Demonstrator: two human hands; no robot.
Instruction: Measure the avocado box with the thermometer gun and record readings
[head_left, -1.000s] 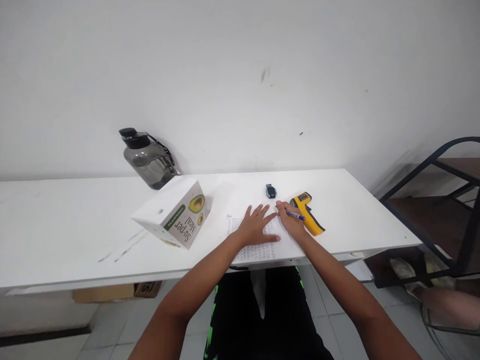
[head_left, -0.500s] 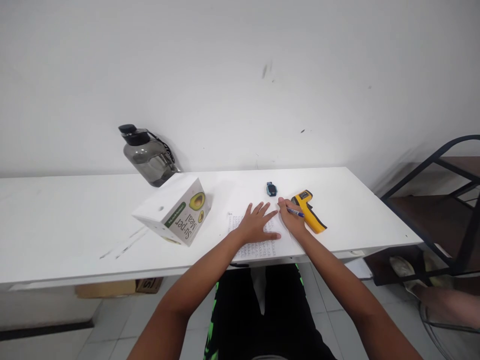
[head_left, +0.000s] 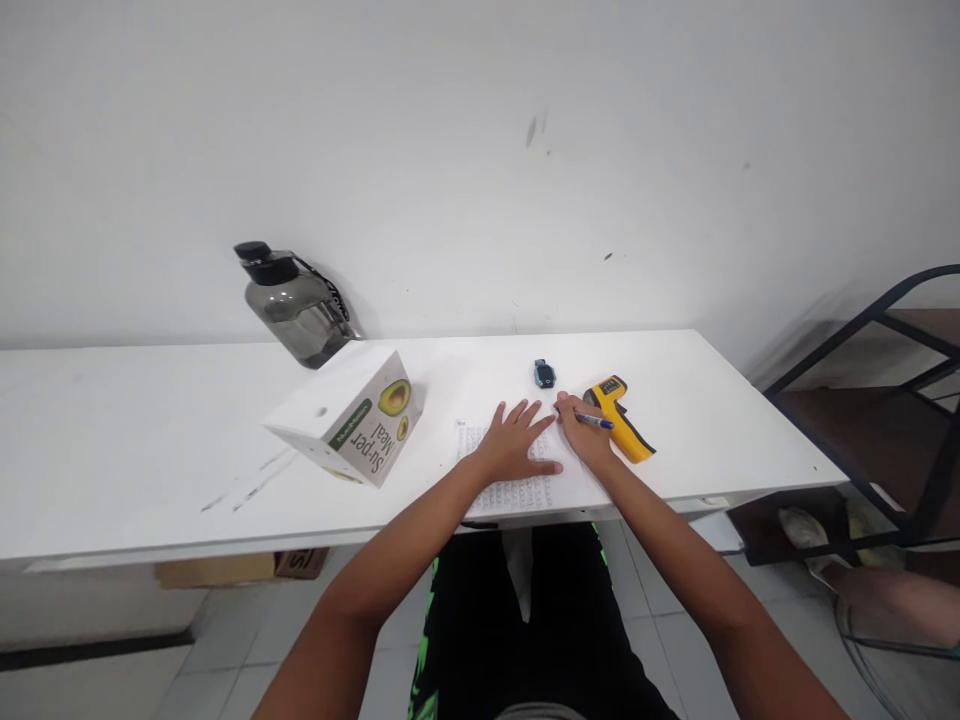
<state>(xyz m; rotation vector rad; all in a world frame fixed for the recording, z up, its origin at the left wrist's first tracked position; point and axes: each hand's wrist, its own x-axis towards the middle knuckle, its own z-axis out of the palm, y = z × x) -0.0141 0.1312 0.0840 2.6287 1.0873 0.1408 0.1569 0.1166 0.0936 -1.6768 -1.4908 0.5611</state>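
Fingers spread, my left hand lies flat on a sheet of paper that carries rows of handwriting. My right hand is closed around a blue pen, its tip end down by the paper's upper right part. The exact spot where the tip meets the paper is hard to make out. Close to the right of that hand lies a yellow and black infrared thermometer gun. Behind both hands sits a small smartwatch with a dark screen.
A white "Super Meal" box stands left on the white table. Behind it, against the wall, is a grey transparent water bottle. To the right is a dark metal-framed shelf. A cardboard box shows below the table.
The pen in my right hand has tilted slightly, and that hand has shifted a little. My left hand stays flat on the paper. The whole view has moved very slightly.
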